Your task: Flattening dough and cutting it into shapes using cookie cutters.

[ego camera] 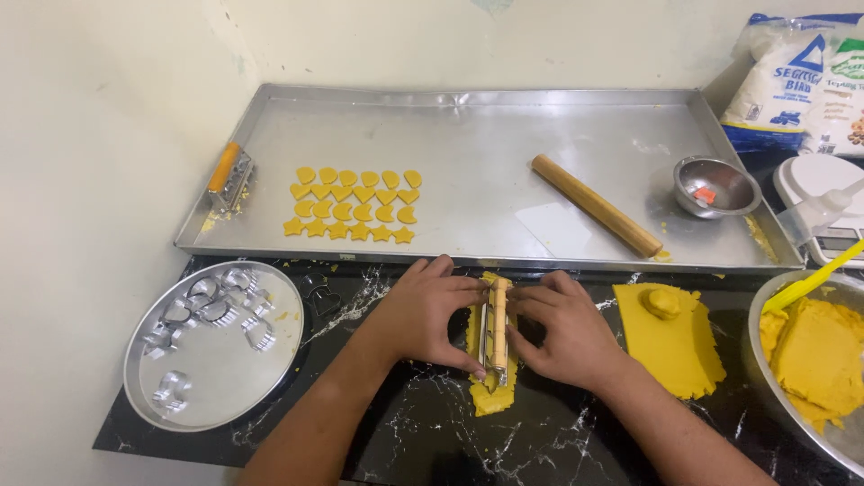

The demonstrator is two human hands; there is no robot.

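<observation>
My left hand (pixel 423 315) and my right hand (pixel 567 328) press from both sides on a long metal cutter with a wooden handle (pixel 498 333). The cutter stands on a narrow strip of yellow dough (pixel 490 396) on the black marbled counter (pixel 432 432). Both hands' fingers curl around the cutter's top and sides. Behind them lies a large metal baking tray (pixel 468 135) holding several yellow cut-out shapes (pixel 355 205), hearts, moons and stars in rows.
A wooden rolling pin (pixel 596 205), a small metal bowl (pixel 717 185) and a second wooden-handled cutter (pixel 229 175) lie on the tray. A round plate (pixel 243 378) holds several metal cutters. Flat dough (pixel 670 342) and a dough bowl with yellow spatula (pixel 814 355) sit right. Flour bags (pixel 796 81) stand behind.
</observation>
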